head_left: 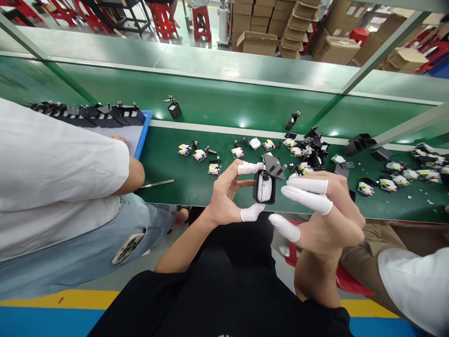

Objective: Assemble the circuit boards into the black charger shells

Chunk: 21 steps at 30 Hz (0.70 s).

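My left hand [229,194], with white finger cots, grips a black power adapter housing [257,194] between thumb and fingers. Inside the housing sits a white-wrapped circuit block [264,188]. A black end cap with plug prongs [274,167] stands tilted at the housing's upper edge, off the opening. Just to the right, my right hand [319,210] hovers with its finger cots spread apart and nothing between them. Beyond the hands, several white-wrapped circuit boards [237,152] with black plug caps lie on the green bench.
At the left, a blue-edged tray [143,133] holds rows of black adapters [105,114]. A thin metal strip [156,183] lies on the green bench [164,161]. Loose housings [359,144] and boards crowd the right. People sit close on both sides; one person's sleeve [63,154] is at left.
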### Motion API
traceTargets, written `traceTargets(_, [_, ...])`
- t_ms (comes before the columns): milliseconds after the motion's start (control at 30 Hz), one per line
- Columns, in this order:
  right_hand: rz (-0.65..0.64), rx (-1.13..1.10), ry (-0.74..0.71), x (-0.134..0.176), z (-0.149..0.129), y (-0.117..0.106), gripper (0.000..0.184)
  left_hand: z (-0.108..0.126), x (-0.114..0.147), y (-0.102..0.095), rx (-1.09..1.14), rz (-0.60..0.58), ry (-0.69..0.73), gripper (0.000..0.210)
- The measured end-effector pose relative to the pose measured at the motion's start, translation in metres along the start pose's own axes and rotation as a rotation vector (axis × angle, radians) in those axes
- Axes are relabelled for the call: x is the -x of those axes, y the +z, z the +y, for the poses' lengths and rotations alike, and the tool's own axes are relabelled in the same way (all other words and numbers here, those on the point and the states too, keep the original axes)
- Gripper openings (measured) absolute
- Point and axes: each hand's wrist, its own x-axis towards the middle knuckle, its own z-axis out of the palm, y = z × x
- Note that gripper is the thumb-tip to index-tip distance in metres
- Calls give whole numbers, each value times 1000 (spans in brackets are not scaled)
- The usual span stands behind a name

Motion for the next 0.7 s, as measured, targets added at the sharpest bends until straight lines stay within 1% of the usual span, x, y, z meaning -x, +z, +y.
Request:
traceTargets(67, [-52,-60,23,7,1,-2,60,0,2,1,-3,19,11,75])
traceTargets(133, [-78,-112,37,16,4,0,64,-1,4,1,-15,21,18,75])
traceTargets(233, [-68,-121,73,29,6,6,64,-3,7,-1,-31,13,-6,75])
traceTargets(300, [-58,-99,64,37,6,10,66,-4,10,-1,-20,11,-29,75])
traceTargets(333, [-74,-90,48,41,5,12,68,-5,12,0,-9,13,-46,75])
traceTargets(400, [-150,-85,17,46,3,14,76,-6,15,1,12,18,-107,74])
traceTargets(500, [-257,-113,24,51,1,17,86,-3,22,1,-12,34,-235,67])
traceTargets(600, [-274,-169,98,55,1,21,86,2,28,0,-99,71,-346,61])
traceTargets(667, [-242,-244,200,59,2,28,81,2,33,-4,-119,85,-359,61])
traceTargets(700, [-208,-305,271,63,3,33,78,2,36,-6,-110,86,-339,61])
